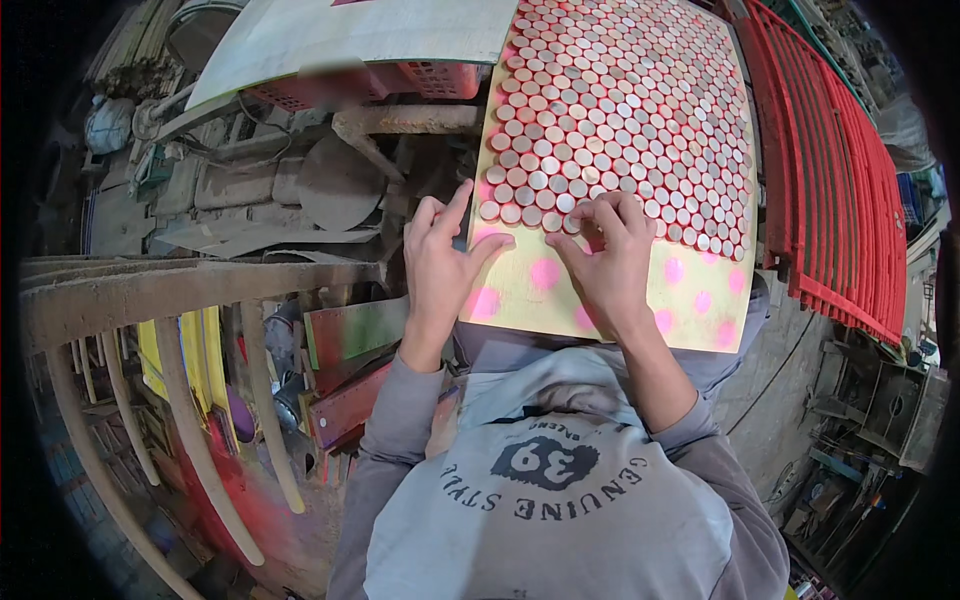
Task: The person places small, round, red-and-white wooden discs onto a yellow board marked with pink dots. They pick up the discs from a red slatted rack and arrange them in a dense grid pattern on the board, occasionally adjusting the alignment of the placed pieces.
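A pale yellow board (515, 285) with pink spots lies across my lap, its far part covered by tightly packed small round discs (620, 110) with pale tops and red sides. My left hand (440, 262) is open at the board's left edge, index finger stretched out and thumb resting over the bare strip just below the lowest discs. With thumb and curled fingers, my right hand (618, 262) pinches a disc (573, 224) at the near edge of the packed rows. The fingers partly cover that disc.
Red slatted panels (830, 180) stand along the right. At the far left, a pale sheet (370, 45) lies over a red plastic crate (440, 78). A wooden rail with curved spindles (200, 290) is close on my left. Dusty wood pieces lie behind it.
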